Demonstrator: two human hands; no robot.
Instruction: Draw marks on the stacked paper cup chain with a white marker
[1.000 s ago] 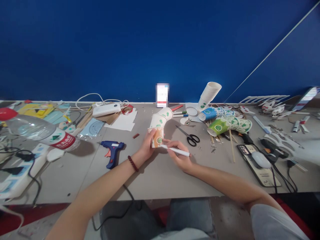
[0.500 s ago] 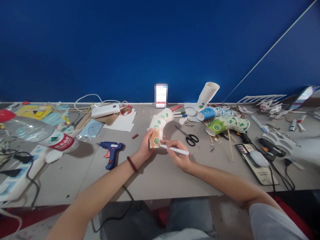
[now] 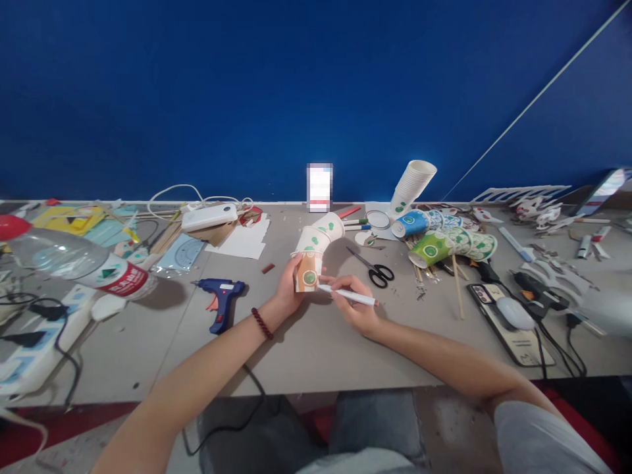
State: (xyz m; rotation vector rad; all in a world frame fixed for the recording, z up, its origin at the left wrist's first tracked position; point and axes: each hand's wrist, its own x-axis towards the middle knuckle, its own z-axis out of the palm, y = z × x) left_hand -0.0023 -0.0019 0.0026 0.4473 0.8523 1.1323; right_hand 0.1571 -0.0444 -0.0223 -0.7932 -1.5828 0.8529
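My left hand (image 3: 288, 289) is wrapped round the near end of a curved chain of joined paper cups (image 3: 316, 240). The cup at that end is coloured orange-brown with a green round mark; the cups beyond it are white with green leaf prints. In my right hand (image 3: 356, 306) is a white marker (image 3: 353, 295), its tip at the lower right side of the orange-brown cup. Whether the tip touches the cup I cannot tell. Black-handled scissors (image 3: 379, 273) lie to the right, and a blue glue gun (image 3: 222, 299) lies left of my left hand.
A leaning stack of white cups (image 3: 413, 184) stands at the back right, by blue (image 3: 411, 224) and green (image 3: 432, 250) cup chains. A phone (image 3: 508, 329) with a white mouse on it lies right. A plastic bottle (image 3: 89, 263) and power strip (image 3: 42, 339) occupy the left.
Both hands, the cup chain and the marker hold nearly the same pose. The view has shifted very slightly.
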